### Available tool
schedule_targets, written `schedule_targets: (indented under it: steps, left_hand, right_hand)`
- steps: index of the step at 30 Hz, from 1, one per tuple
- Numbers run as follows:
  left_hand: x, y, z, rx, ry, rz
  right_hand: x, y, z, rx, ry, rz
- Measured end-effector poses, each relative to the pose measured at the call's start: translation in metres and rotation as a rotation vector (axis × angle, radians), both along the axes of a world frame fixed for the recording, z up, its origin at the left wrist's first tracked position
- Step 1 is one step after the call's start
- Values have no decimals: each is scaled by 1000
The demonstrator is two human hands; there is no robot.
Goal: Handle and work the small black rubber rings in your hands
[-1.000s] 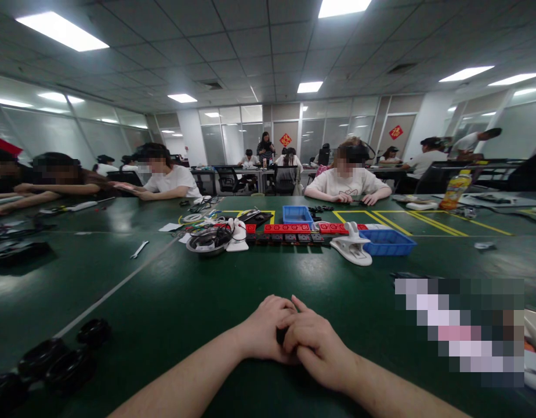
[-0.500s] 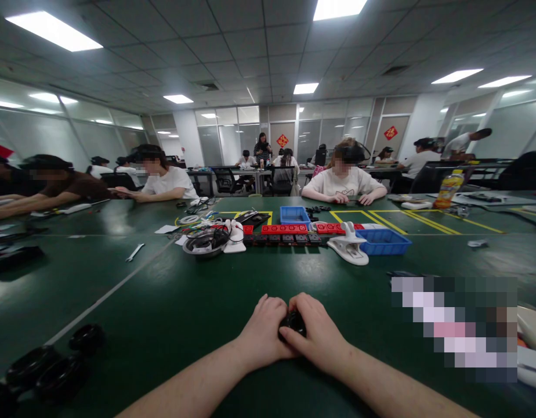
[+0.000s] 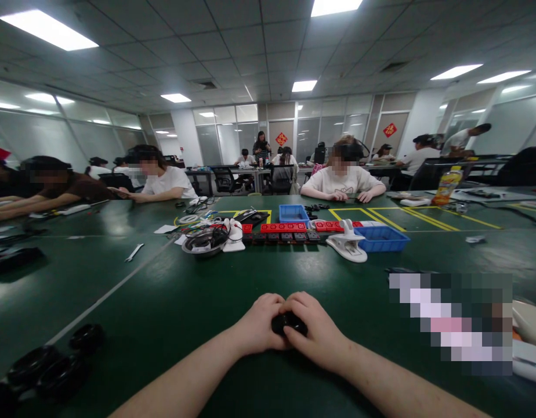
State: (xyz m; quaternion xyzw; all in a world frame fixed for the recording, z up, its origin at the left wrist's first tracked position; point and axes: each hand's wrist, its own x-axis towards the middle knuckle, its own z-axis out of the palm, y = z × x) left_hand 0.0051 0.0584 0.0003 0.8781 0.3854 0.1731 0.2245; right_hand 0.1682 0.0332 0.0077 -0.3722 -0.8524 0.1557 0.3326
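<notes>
Between my two hands is a glossy black rounded part, mostly covered by my fingers. My left hand wraps round its left side, with the fingertips largely hidden. On the other side, my right hand curls over the part, its thumb lying across the near face. Both hands rest low over the green table, close to me. Several similar glossy black round parts lie at the lower left, apart from my hands.
Across the middle stand red socket strips, a white clip base, a blue bin and a bowl of cables. A wrench lies left. A drink bottle stands far right. Co-workers sit opposite and left.
The black part has turned between my hands and now shows wider. My hands have drawn closer together, the right fingers moving left against the left hand. The view has shifted slightly.
</notes>
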Motion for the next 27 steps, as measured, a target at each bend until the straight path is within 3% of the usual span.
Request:
schedule_targets:
  steps: [7, 15, 20, 27]
  left_hand:
    - [-5, 8, -6, 15, 5, -84]
    - [-6, 9, -13, 52, -3, -74]
    - [-5, 5, -10, 88, -14, -60]
    - [7, -6, -6, 145, -11, 138]
  right_hand:
    - [-4, -10, 6, 106, 72, 235]
    - [-4, -15, 9, 137, 93, 263]
    - [-2, -11, 9, 126, 52, 135]
    - [-4, 0, -4, -15, -100, -161]
